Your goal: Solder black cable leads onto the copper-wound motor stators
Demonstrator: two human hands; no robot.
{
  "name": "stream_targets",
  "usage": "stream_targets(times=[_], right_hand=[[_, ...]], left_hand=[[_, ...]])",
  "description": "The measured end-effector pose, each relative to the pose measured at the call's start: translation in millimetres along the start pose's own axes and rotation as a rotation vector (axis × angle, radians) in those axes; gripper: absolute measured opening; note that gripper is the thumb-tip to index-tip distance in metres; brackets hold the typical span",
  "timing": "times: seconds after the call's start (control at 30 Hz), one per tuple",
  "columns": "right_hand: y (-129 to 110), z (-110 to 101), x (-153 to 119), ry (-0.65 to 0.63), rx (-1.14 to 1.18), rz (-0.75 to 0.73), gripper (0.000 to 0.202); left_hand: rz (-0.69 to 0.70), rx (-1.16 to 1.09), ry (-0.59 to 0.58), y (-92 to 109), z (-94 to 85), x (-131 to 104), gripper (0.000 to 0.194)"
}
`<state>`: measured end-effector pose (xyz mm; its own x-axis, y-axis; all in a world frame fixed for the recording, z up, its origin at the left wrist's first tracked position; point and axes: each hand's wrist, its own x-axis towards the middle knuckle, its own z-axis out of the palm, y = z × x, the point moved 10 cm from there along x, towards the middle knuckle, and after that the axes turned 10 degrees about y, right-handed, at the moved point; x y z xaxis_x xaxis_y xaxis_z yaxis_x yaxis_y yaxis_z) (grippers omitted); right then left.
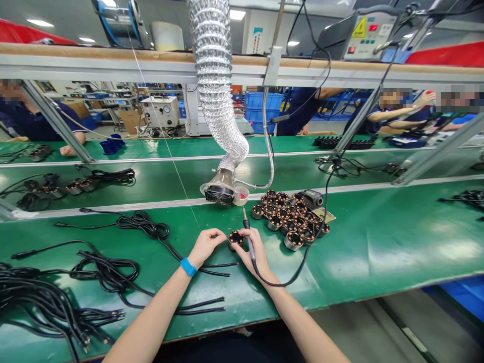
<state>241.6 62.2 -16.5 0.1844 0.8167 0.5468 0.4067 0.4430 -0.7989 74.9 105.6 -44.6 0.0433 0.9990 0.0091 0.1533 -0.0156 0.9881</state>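
Note:
My right hand [254, 248] is closed around a soldering iron [249, 243], its tip pointing up and away from me. The thumb and fingers of that hand also rest against a copper-wound motor stator [236, 237] on the green bench. My left hand [207, 247], with a blue band at the wrist, is pinched at the stator's left side. What lies between those fingertips is too small to make out. A thin solder wire [174, 164] runs down from a spool [120, 22] towards the bench near my left hand.
Several stators [289, 217] stand grouped to the right. Coiled black cables [102, 269] cover the left side. Ahead, a fume extraction hose [215, 75] hangs over a fan [219, 194] and a small round dish [241, 195]. The iron's cord [308, 247] loops right. Co-workers sit beyond.

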Motion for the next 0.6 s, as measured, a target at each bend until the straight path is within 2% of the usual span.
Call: stream_targets(times=[0.07,0.2,0.27,0.47,0.6], right_hand=[[-4.7,3.4,-1.3,-0.029,-0.002,-0.023,0.029],[-5.2,6.6,-2.1,-0.056,0.018,-0.027,0.029],[-4.8,8.0,-2.1,-0.071,0.025,-0.027,0.029],[-5.1,8.0,-1.5,-0.071,0.017,-0.030,0.029],[-4.4,9.2,-2.2,-0.068,0.019,-0.033,0.029]], left_hand=[[-0.047,-0.045,-0.024,-4.8,3.9,-0.7,0.021],[-0.287,-0.279,-0.100,-22.2,21.2,-7.0,0.024],[-0.340,-0.363,-0.112,-23.7,26.7,-9.2,0.025],[-0.308,-0.320,-0.119,-17.3,24.2,-9.1,0.034],[-0.303,-0.241,-0.022,-17.1,19.1,-3.8,0.049]])
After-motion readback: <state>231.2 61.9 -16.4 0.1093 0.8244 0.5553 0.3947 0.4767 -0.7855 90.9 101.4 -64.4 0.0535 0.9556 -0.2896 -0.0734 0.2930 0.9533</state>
